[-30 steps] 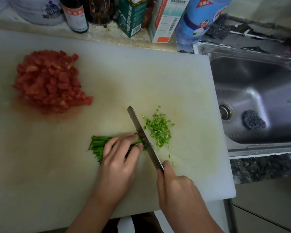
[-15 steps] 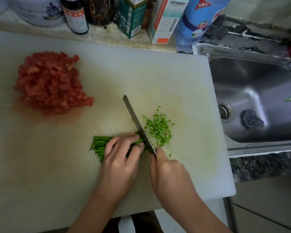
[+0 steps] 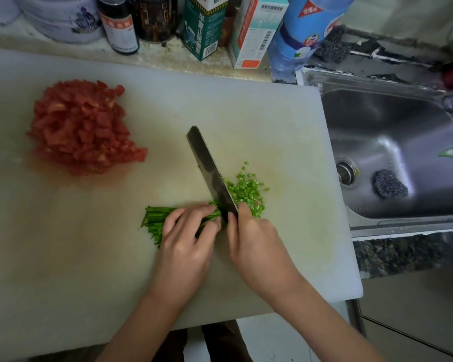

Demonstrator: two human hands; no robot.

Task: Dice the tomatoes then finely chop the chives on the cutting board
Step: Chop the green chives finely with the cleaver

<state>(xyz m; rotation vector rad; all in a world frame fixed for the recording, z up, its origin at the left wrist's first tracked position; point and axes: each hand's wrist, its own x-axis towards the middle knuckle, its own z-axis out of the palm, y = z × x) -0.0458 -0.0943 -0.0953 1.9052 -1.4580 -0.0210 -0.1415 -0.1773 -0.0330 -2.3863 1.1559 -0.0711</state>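
Observation:
A heap of diced tomato [image 3: 83, 126] lies at the far left of the white cutting board [image 3: 246, 111]. Near the board's middle, my left hand [image 3: 186, 239] presses a bundle of green chives [image 3: 153, 220] flat, fingers curled over the stalks. My right hand [image 3: 256, 244] grips the handle of a dark knife [image 3: 209, 171], index finger along the blade's side. The blade crosses the bundle's right end, tip pointing away from me. A small pile of chopped chives [image 3: 246, 192] sits just right of the blade.
Bottles and cartons [image 3: 207, 27] line the counter behind the board. A steel sink [image 3: 392, 152] with a scouring pad [image 3: 390, 186] lies right of the board. The board's front edge overhangs the counter near my arms.
The knife has slid forward, its tip farther from me, and my right hand has followed up beside my left hand. The left hand stays on the chives.

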